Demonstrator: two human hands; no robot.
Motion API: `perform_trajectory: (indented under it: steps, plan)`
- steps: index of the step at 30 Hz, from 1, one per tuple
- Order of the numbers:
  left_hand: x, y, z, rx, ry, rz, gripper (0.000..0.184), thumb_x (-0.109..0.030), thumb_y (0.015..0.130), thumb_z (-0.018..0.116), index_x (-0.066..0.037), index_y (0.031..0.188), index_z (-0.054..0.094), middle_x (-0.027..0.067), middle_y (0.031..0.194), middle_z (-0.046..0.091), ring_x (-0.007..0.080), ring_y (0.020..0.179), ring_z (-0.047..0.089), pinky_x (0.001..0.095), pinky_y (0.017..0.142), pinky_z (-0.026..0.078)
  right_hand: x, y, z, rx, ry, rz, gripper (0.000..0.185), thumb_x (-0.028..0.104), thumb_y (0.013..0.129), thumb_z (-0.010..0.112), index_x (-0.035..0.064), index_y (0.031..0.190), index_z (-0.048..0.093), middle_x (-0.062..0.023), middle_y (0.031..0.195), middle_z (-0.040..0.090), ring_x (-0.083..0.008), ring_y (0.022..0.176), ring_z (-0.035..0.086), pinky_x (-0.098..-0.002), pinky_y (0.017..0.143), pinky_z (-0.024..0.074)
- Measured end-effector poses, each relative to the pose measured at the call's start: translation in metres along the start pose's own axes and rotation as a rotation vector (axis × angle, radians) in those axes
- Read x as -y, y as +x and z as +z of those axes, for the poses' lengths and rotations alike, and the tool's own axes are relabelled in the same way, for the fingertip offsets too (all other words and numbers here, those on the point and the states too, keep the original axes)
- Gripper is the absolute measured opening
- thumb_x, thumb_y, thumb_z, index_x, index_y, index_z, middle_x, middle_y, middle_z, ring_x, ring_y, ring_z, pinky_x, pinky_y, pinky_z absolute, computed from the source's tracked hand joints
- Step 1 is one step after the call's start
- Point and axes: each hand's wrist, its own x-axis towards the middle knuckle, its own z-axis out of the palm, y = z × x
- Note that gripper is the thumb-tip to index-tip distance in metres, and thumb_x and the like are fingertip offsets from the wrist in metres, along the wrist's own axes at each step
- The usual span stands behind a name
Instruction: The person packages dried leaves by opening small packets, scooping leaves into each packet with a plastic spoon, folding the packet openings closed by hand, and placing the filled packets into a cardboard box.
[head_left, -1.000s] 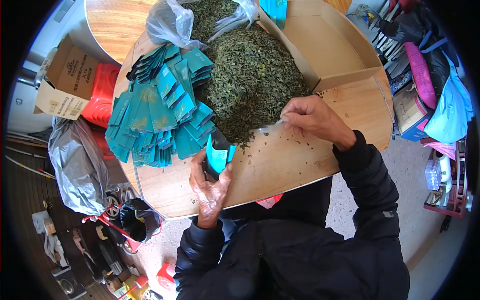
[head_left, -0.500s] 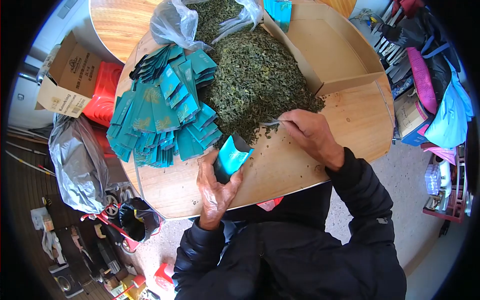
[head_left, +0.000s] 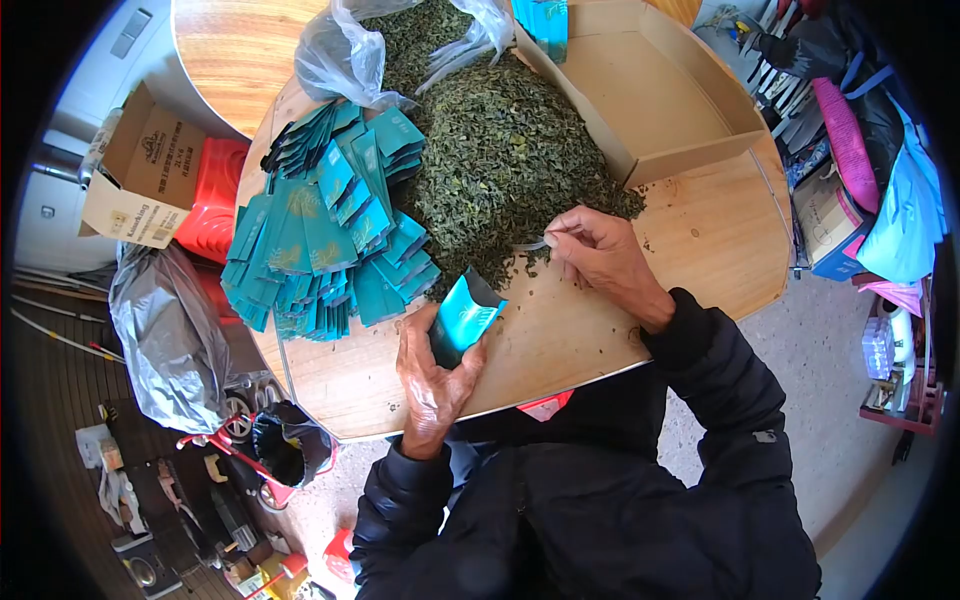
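Near the table's front edge, my left hand (head_left: 436,385) is wrapped round a teal packet (head_left: 466,315), whose mouth is open and tilted up to the right. My right hand (head_left: 606,262) pinches the handle of a small clear spoon (head_left: 530,245) at the lower edge of a large pile of dried leaves (head_left: 510,150). The spoon's tip lies against the leaves, and its contents are hard to make out. Many flat teal packets (head_left: 310,235) lie fanned in a heap left of the leaves.
The wooden table (head_left: 700,235) bears an open cardboard tray (head_left: 650,90) at the back right, with teal packets (head_left: 545,25) beside its left wall. A clear plastic bag (head_left: 345,55) lies behind the heap. A cardboard box (head_left: 145,165) and red stools (head_left: 215,200) stand at left.
Since the first frame, my left hand has moved slightly right and the packet has turned rightward with its mouth more visible. My right hand has shifted left with the spoon, against the leaves.
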Motion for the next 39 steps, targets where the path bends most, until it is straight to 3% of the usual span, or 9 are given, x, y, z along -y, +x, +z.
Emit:
perform_trajectory:
  steps: [6, 8, 10, 13, 15, 17, 26, 36, 39]
  plan:
    - [-0.003, 0.001, 0.0, -0.003, 0.013, 0.001, 0.055, -0.013, 0.078, 0.084, -0.002, 0.126, 0.059, 0.0198, 0.105, 0.068, 0.0356, 0.092, 0.069, 0.0422, 0.084, 0.056, -0.005, -0.001, -0.003, 0.002, -0.295, -0.244, 0.007, 0.007, 0.102, 0.067, 0.0008, 0.106, 0.067, -0.0033, 0.086, 0.069, -0.0091, 0.069, 0.063, -0.0259, 0.062, 0.0505]
    - [-0.001, 0.001, -0.001, 0.006, 0.003, -0.015, 0.055, -0.013, 0.078, 0.084, -0.002, 0.125, 0.059, 0.0199, 0.105, 0.068, 0.0355, 0.092, 0.069, 0.0421, 0.084, 0.056, -0.003, 0.0, -0.003, -0.031, -0.528, -0.611, 0.007, 0.004, 0.101, 0.067, 0.0001, 0.106, 0.067, -0.0058, 0.089, 0.07, -0.0137, 0.077, 0.066, -0.0297, 0.069, 0.0538]
    - [-0.001, 0.001, -0.001, 0.016, -0.008, -0.031, 0.054, -0.013, 0.077, 0.084, -0.002, 0.125, 0.06, 0.02, 0.105, 0.068, 0.0353, 0.093, 0.069, 0.0419, 0.084, 0.056, -0.003, 0.001, -0.006, -0.013, -0.536, -0.595, 0.008, 0.003, 0.1, 0.067, 0.0, 0.107, 0.066, -0.0071, 0.091, 0.07, -0.0151, 0.079, 0.066, -0.0309, 0.072, 0.0545]
    - [-0.003, 0.004, -0.002, 0.045, -0.01, -0.036, 0.059, -0.012, 0.077, 0.087, -0.001, 0.126, 0.056, 0.0233, 0.107, 0.067, 0.0418, 0.096, 0.067, 0.0471, 0.086, 0.055, -0.003, 0.001, -0.007, -0.002, -0.493, -0.553, 0.008, 0.002, 0.099, 0.067, 0.0004, 0.107, 0.067, -0.0071, 0.091, 0.07, -0.0149, 0.08, 0.066, -0.0306, 0.073, 0.0543]
    - [-0.004, 0.005, -0.001, 0.026, -0.029, -0.043, 0.055, -0.013, 0.077, 0.086, -0.002, 0.124, 0.06, 0.0197, 0.105, 0.069, 0.0337, 0.093, 0.069, 0.0416, 0.086, 0.055, -0.002, -0.001, -0.008, 0.002, -0.443, -0.523, 0.008, 0.002, 0.1, 0.068, 0.0008, 0.107, 0.067, -0.0058, 0.09, 0.07, -0.0133, 0.078, 0.065, -0.029, 0.072, 0.0535]
    - [-0.008, 0.008, -0.002, 0.036, -0.033, -0.059, 0.055, -0.014, 0.077, 0.086, -0.001, 0.124, 0.061, 0.0197, 0.105, 0.069, 0.0344, 0.093, 0.069, 0.042, 0.085, 0.056, 0.004, -0.005, -0.013, 0.007, -0.327, -0.345, 0.007, 0.002, 0.101, 0.067, 0.0015, 0.108, 0.067, -0.0025, 0.088, 0.068, -0.0092, 0.076, 0.062, -0.026, 0.068, 0.0511]
    - [-0.018, 0.024, 0.004, 0.075, -0.024, -0.039, 0.051, -0.015, 0.077, 0.089, 0.001, 0.117, 0.061, 0.0218, 0.099, 0.066, 0.0403, 0.09, 0.067, 0.0479, 0.078, 0.055, 0.017, -0.011, -0.026, -0.029, -0.354, -0.429, 0.007, 0.007, 0.103, 0.068, 0.004, 0.11, 0.066, -0.0009, 0.09, 0.066, -0.0073, 0.074, 0.062, -0.0231, 0.06, 0.0481]
    - [-0.02, 0.029, 0.013, 0.066, 0.012, -0.018, 0.049, -0.017, 0.078, 0.087, 0.0, 0.117, 0.063, 0.0229, 0.098, 0.068, 0.0422, 0.089, 0.068, 0.0505, 0.077, 0.056, 0.037, -0.027, -0.021, 0.021, -0.403, -0.424, 0.006, 0.004, 0.102, 0.068, 0.004, 0.107, 0.065, -0.0024, 0.091, 0.065, -0.0085, 0.075, 0.063, -0.0246, 0.062, 0.0497]
    - [-0.021, 0.03, 0.013, 0.077, 0.018, -0.023, 0.049, -0.017, 0.078, 0.087, 0.001, 0.117, 0.063, 0.0233, 0.099, 0.068, 0.0428, 0.09, 0.068, 0.0507, 0.078, 0.056, 0.043, -0.027, -0.019, 0.046, -0.511, -0.504, 0.008, 0.001, 0.1, 0.069, 0.0035, 0.107, 0.065, -0.0057, 0.092, 0.066, -0.0128, 0.077, 0.064, -0.028, 0.066, 0.0511]
